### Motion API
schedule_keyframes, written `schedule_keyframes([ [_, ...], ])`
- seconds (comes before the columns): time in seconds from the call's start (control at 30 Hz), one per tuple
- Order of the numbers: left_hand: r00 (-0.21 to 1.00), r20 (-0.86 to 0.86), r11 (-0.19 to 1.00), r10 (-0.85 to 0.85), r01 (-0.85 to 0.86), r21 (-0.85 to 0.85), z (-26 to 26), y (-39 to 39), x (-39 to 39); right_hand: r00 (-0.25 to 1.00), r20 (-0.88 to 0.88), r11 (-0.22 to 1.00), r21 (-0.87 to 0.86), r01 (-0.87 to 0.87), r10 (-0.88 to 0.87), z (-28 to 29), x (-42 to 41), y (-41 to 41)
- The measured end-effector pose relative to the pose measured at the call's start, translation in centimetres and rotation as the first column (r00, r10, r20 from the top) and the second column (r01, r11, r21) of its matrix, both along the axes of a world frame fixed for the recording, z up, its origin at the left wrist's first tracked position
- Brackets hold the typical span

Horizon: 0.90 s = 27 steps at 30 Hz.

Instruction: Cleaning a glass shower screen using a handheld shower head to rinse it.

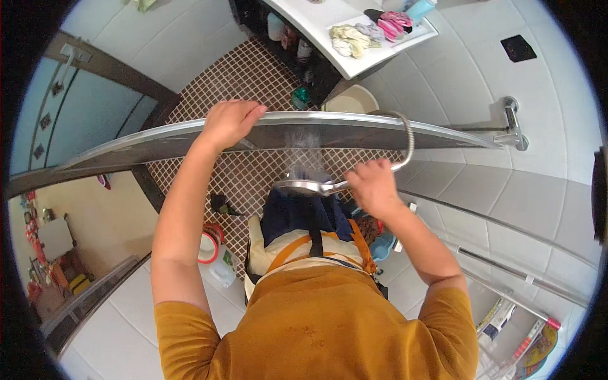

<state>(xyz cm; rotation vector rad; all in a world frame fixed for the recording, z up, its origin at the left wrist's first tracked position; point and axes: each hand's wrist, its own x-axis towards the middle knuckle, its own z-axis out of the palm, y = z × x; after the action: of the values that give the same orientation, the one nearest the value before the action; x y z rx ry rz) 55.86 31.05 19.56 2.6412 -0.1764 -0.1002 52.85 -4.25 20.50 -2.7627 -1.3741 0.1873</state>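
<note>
My right hand [375,186] grips the handle of a chrome shower head [302,186], from which water sprays forward onto a glass shower panel. A metal shower hose [409,137] runs from the handle up over the panel's rail. My left hand [232,122] rests over the panel's metal top rail [327,115], its fingers bent across the edge. The panel spans the view before me, from the left doorway towards the chrome wall mixer tap [514,130] at the right.
Ahead stands a white washbasin [349,71] with wet cloths on its rim. A cream basin [354,100] sits beneath it on the tiled floor [228,76]. Left of my legs are a red-rimmed container [207,248] and a plastic jug [222,270]; towel rails [503,268] line the right wall.
</note>
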Motion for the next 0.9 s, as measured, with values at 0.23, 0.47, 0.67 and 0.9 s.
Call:
schedule_keyframes([
  [0.23,0.999,-0.041,0.999,0.016,-0.014,0.045,0.4,-0.5,0.2,0.982,0.165,0.992,0.101,0.076,-0.093,3.3,2.9,-8.8],
  [0.47,0.999,0.008,0.986,0.052,-0.052,0.158,1.0,-2.5,0.2,0.991,0.053,0.958,0.255,-0.129,0.119,5.0,4.8,-8.4],
  [0.67,0.996,0.078,0.998,0.044,-0.047,0.036,1.6,-8.5,0.9,0.997,0.061,0.991,0.119,-0.058,0.051,6.0,8.3,-15.2],
  [0.9,0.991,0.112,0.993,-0.068,0.057,0.100,1.0,-13.4,1.8,0.996,0.092,0.997,0.072,0.001,-0.008,6.9,8.3,-17.9],
])
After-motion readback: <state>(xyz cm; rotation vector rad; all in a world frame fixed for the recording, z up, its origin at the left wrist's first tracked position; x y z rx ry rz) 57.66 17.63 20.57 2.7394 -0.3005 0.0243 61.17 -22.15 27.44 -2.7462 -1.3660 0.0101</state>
